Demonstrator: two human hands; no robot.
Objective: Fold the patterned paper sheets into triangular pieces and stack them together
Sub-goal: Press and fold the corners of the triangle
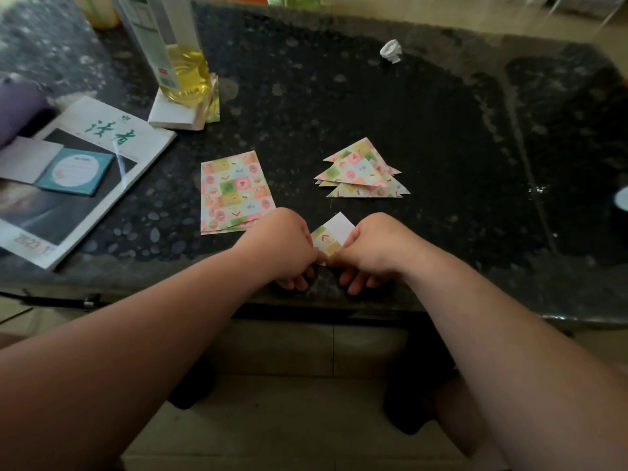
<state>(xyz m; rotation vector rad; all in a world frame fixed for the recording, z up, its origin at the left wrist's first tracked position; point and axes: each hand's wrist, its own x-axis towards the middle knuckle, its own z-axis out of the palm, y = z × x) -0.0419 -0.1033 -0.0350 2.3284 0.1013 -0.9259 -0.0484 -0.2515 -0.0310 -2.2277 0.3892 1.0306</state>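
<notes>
Both hands pinch one half-folded sheet (331,237) at the near edge of the desk (441,147), left hand (289,248) and right hand (370,248) meeting at its near corner, its white tip pointing far toward the triangle stack (362,171), nearer the right hand.

Left hand (289,246) and right hand (375,248), each continuous with a bare forearm, unsleeved from wrist to frame edge. Fingers short and rounded. Lower right: part of a bare leg (457,418), detail blurred.
</notes>
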